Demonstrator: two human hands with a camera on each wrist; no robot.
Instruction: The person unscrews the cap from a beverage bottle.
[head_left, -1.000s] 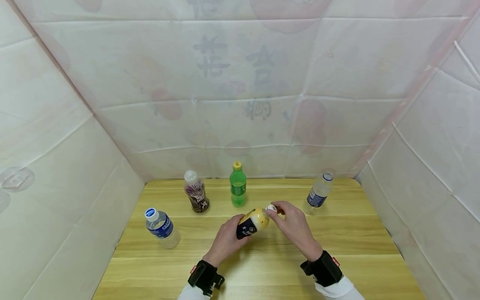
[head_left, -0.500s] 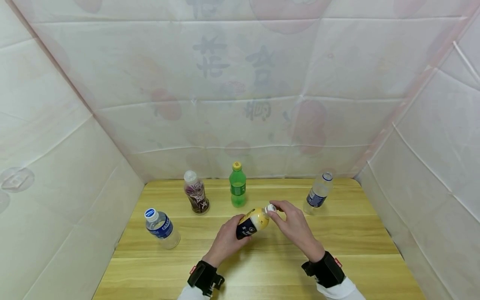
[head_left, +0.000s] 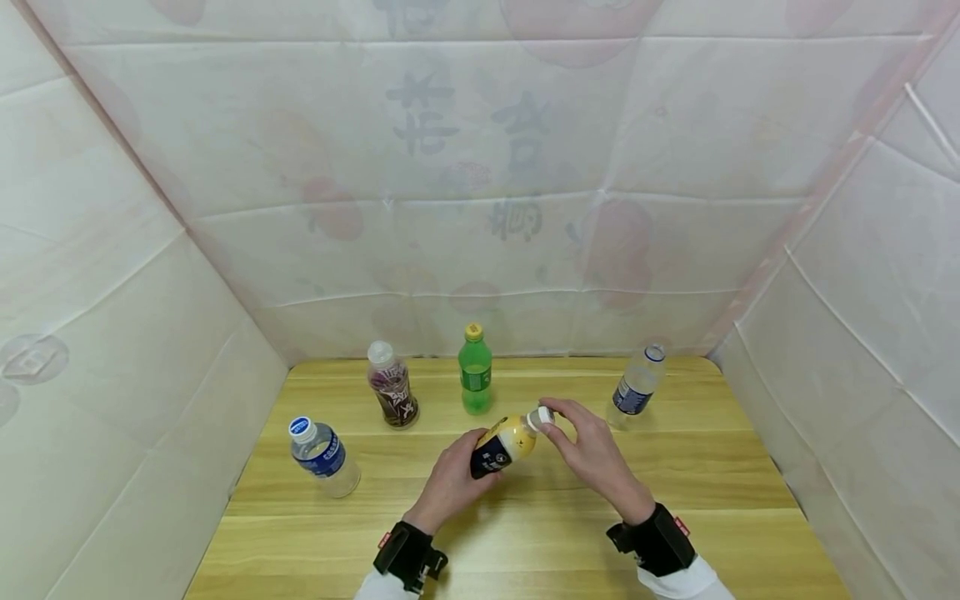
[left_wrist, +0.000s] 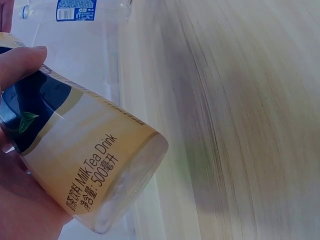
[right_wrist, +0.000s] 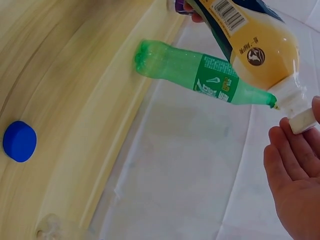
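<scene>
My left hand [head_left: 447, 482] grips a milk tea bottle [head_left: 501, 452] with a yellow and dark blue label, tilted so its neck points up and to the right. "Milk Tea Drink" is printed near the bottle's base in the left wrist view. Thumb and fingers of my right hand [head_left: 596, 460] pinch a white cap [right_wrist: 303, 121] at the mouth of the bottle. Below the cap, the clear neck [right_wrist: 289, 95] shows bare. The right hand's other fingers extend beside the cap in the right wrist view.
A green bottle [head_left: 476, 377] with a yellow cap and a dark drink bottle [head_left: 393, 392] stand behind the hands. Left is a blue-labelled water bottle [head_left: 327, 458]; right, an uncapped clear bottle [head_left: 633, 396]. A blue cap [right_wrist: 20, 141] lies on the wooden table [head_left: 720, 500].
The right hand has shifted slightly right and turned with the white cap, and more of the bottle's neck shows now. The left hand and bottle have barely moved.
</scene>
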